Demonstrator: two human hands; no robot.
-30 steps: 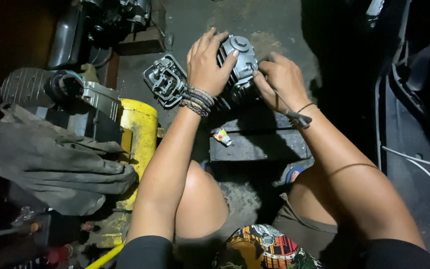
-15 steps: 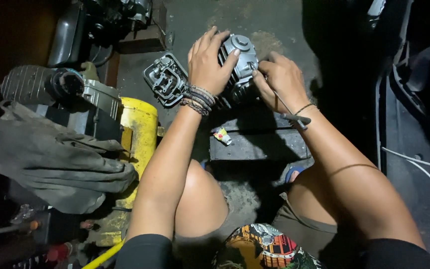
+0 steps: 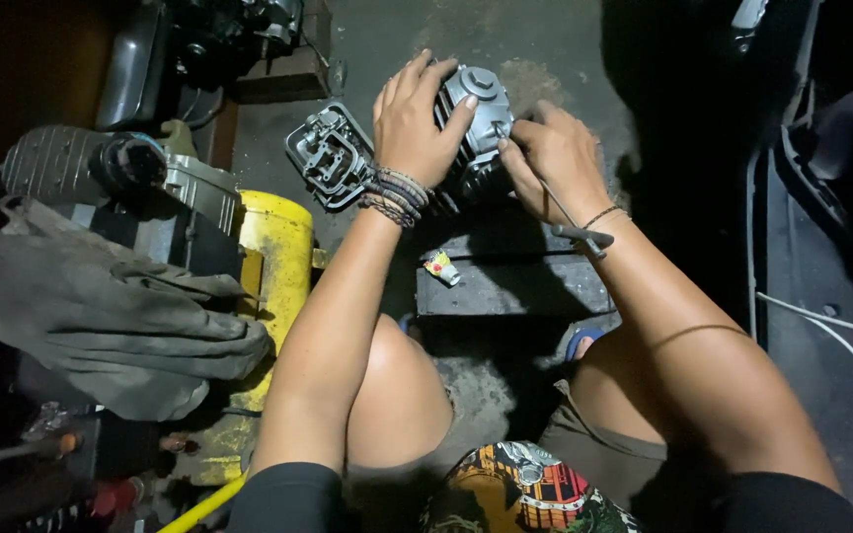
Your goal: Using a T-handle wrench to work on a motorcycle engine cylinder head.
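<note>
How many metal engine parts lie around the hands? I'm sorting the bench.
2: a finned cylinder head under both hands, and a grey cover piece just left of it. Others may hide in the dark.

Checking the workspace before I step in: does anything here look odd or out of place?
Nothing looks damaged or spilled. The left hand steadies a finned engine cylinder head on a dark block, the right hand works a thin tool at it. A grey rag is draped loosely over clutter at left.

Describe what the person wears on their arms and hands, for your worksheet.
Both hands are bare, without gloves. The left hand has a stack of braided bracelets at the wrist. The right hand has one thin bracelet. Black sleeves reach the upper arms.
</note>
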